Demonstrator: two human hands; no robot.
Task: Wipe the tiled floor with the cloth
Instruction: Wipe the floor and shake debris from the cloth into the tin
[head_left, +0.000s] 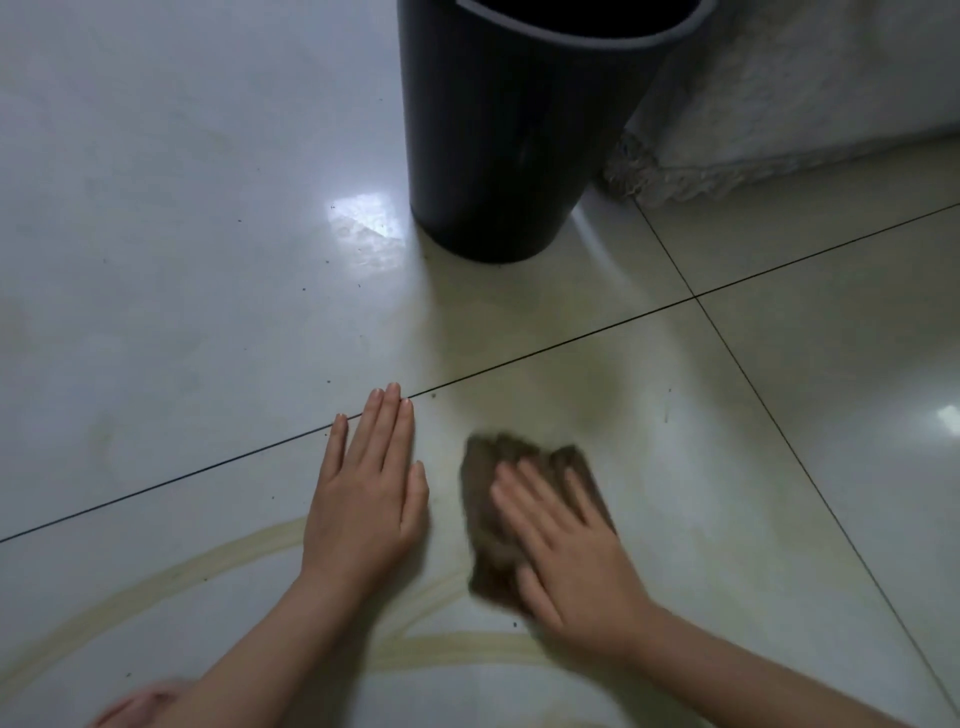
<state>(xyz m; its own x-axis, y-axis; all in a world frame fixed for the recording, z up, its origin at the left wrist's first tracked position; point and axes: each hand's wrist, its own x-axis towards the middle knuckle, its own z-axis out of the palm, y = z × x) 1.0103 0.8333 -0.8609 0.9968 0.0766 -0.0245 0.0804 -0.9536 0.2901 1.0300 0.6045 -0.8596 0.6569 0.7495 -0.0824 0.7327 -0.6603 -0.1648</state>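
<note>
Right hand (566, 551) pressed flat on the brown cloth (483, 499), fingers straight, gripping nothing.
The tiled floor (182, 234) spread glossy all round it; a black bin (509, 156) stood well ahead of the fingertips. The left hand (371, 488) lay just beside it, palm down and released, likely propping the leaning body. The cloth sat under the palm, spread wide, probably to cover more tile. Pale streaks (156, 577) curved behind the wrist, not yet wiped.

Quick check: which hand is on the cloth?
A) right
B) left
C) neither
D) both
A: the right hand presses flat on the brown cloth, while the left hand lies flat on the tiled floor beside it.
</note>
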